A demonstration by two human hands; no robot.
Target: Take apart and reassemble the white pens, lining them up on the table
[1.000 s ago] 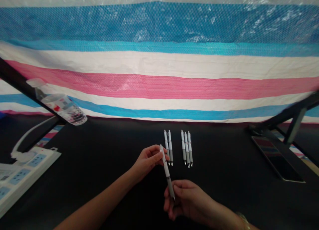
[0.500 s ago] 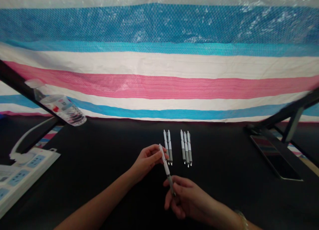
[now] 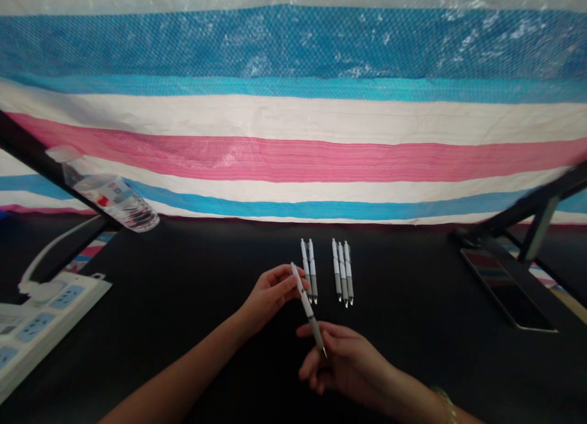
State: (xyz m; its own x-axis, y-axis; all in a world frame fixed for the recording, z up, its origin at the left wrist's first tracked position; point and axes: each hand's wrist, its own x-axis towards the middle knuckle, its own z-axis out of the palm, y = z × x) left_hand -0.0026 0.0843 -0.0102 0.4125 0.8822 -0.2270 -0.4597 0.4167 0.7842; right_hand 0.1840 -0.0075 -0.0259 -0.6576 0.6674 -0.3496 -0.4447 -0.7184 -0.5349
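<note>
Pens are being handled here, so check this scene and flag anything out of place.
The clear plastic water bottle at upper left looks odd: it lies tilted along the black diagonal bar, neck up-left, not standing upright. The five pens on the black table lie neatly in two groups; the white pen in the hands looks undamaged.

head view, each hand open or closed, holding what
left hand: closed, holding a white retractable pen
right hand: partly open at the pen's grey end, cannot tell if gripping
</note>
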